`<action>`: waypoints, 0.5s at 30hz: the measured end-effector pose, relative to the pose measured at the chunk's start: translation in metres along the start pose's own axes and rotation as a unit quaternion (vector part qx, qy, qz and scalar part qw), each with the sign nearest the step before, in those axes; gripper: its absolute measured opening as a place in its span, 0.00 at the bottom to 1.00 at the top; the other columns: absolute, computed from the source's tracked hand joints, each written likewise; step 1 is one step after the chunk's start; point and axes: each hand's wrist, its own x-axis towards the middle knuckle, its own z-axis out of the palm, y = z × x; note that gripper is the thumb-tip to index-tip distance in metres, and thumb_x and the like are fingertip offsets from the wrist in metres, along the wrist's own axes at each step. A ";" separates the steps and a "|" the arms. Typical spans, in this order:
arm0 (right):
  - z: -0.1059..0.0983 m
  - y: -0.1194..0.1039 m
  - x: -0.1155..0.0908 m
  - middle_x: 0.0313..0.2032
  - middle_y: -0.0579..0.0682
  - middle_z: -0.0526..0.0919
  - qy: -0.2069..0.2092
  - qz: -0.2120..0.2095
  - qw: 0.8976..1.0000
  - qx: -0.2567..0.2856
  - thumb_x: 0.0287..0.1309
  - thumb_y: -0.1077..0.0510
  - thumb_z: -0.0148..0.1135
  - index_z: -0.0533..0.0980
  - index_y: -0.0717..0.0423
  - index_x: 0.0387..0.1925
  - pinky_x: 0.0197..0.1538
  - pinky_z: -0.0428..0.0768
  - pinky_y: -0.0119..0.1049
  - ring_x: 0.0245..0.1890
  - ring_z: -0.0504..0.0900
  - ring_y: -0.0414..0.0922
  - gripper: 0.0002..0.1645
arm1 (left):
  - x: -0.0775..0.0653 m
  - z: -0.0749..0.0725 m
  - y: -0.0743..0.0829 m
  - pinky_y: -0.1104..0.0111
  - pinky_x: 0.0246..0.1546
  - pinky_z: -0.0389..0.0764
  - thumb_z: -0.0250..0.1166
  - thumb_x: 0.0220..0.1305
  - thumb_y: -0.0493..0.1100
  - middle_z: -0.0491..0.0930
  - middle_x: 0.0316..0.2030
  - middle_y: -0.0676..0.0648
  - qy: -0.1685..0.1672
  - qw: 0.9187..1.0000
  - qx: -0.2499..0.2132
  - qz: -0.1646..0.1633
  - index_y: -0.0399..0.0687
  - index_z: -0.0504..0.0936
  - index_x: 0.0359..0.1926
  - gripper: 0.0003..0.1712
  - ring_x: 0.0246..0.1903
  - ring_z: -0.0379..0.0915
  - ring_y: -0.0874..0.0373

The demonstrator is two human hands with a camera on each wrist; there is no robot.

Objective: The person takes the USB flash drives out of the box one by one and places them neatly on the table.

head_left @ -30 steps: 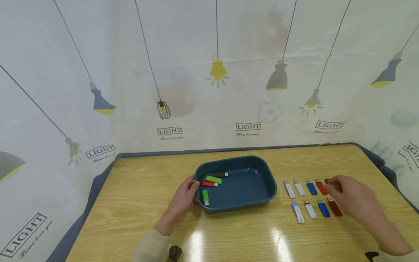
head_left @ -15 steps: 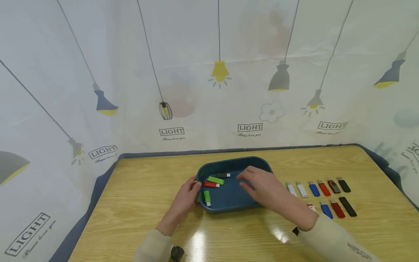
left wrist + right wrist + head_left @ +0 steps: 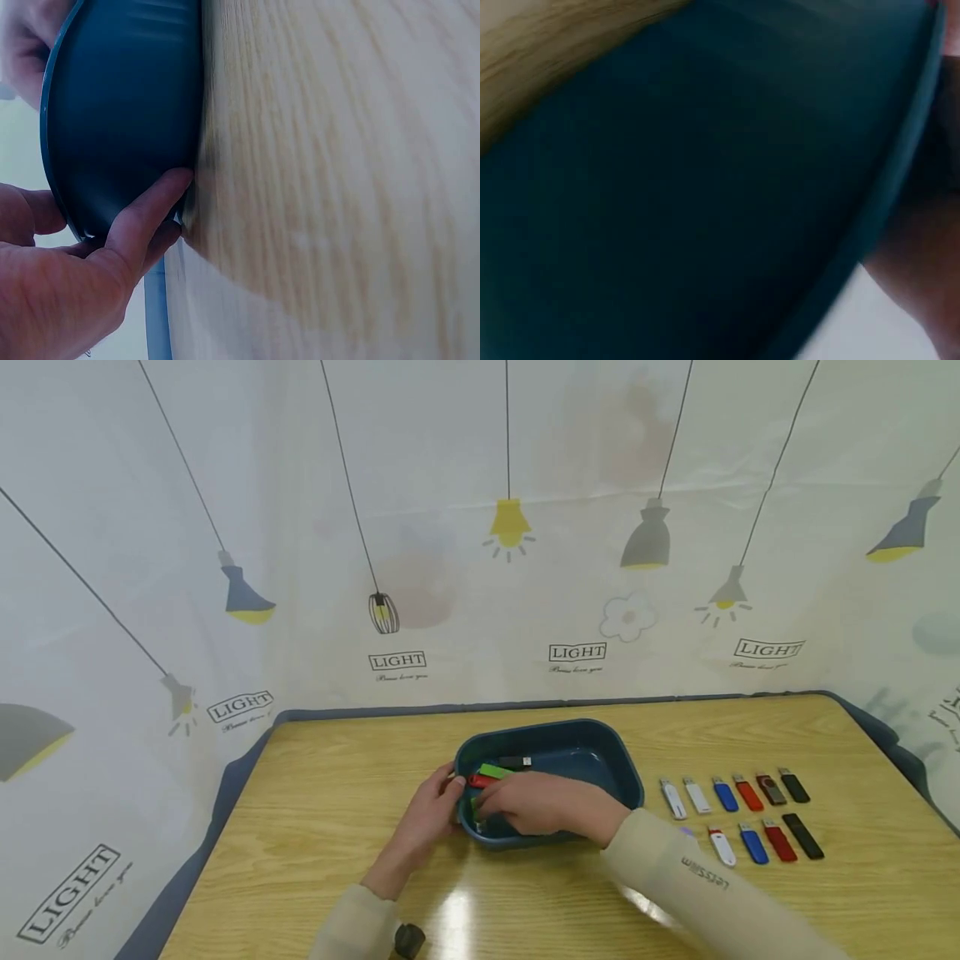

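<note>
My left hand [image 3: 433, 802] grips the left end of the dark blue plastic tray [image 3: 637, 777], thumb over the rim. In the left wrist view, fingers [image 3: 150, 217] lie against the outside wall near the table. My right hand [image 3: 536, 802] reaches inside the tray, fingertips at a green USB flash drive [image 3: 475, 808] in the near left corner; the hand partly covers it, so a pinch is unclear. Close by lie a red flash drive [image 3: 480, 782], another green one [image 3: 492, 771] and a black one [image 3: 513, 762]. The right wrist view shows mostly the tray wall [image 3: 667, 187], blurred.
Right of the tray, two rows of USB flash drives lie on the wooden table [image 3: 337, 777], among them white [image 3: 696, 796], blue [image 3: 726, 794], red [image 3: 747, 793] and black [image 3: 803, 837] ones. My right sleeve [image 3: 675, 860] partly covers a purple-topped one. A lamp-print cloth [image 3: 450, 568] hangs behind.
My right hand has left the black flash drive area at the far right and travelled left into the tray, down to the near green drive. My left hand keeps hold of the tray.
</note>
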 end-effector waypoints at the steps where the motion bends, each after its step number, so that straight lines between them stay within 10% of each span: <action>1: 0.001 0.000 0.003 0.59 0.44 0.84 -0.015 0.006 1.000 0.006 0.73 0.66 0.58 0.84 0.52 0.58 0.66 0.75 0.37 0.62 0.79 0.39 0.19 | 0.000 0.000 0.000 0.50 0.48 0.86 0.45 0.84 0.42 0.66 0.68 0.27 0.000 1.000 -0.001 0.001 0.33 0.57 0.78 0.29 0.60 0.74 0.37; 15: 0.002 0.006 -0.005 0.41 0.46 0.84 0.015 0.093 0.994 -0.051 0.64 0.56 0.73 0.87 0.51 0.47 0.52 0.83 0.40 0.41 0.82 0.42 0.10 | -0.003 0.001 0.003 0.49 0.48 0.86 0.46 0.84 0.43 0.63 0.71 0.26 0.006 1.000 0.000 0.001 0.34 0.56 0.79 0.30 0.61 0.73 0.33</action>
